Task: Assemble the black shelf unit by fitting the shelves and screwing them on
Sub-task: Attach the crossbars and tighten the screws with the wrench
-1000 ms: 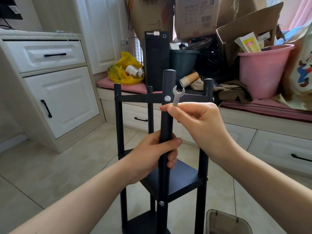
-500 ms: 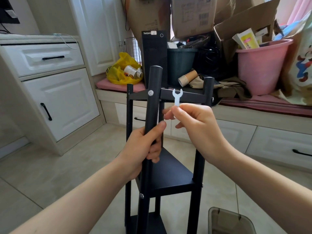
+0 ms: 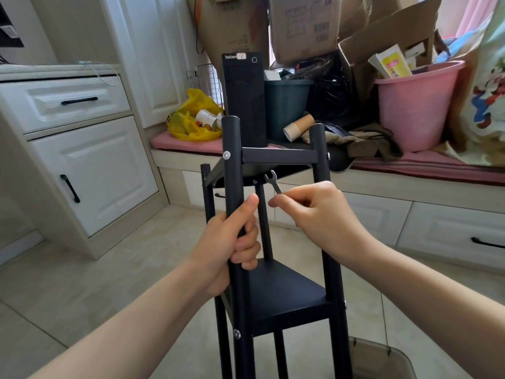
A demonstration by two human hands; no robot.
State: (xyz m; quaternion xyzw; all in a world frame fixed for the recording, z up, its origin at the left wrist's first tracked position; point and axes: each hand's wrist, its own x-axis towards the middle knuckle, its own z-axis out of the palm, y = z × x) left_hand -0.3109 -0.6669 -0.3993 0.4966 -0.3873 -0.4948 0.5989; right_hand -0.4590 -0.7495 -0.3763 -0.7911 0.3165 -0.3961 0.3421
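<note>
Black shelf unit [image 3: 284, 294] stands on the tile floor [image 3: 109, 283], shelves [image 3: 278, 155] fitted, screws [image 3: 226, 155] in. Left hand [image 3: 232, 242] grip wraps a front post [image 3: 232, 173]; right hand [image 3: 314, 212] grip pinches a little wrench [image 3: 273, 181] under the top one. Probably just tightening left.

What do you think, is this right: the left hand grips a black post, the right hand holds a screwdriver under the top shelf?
Not a screwdriver: the head view shows the right hand holding a wrench under the top shelf. The left hand grips a black post.
</note>
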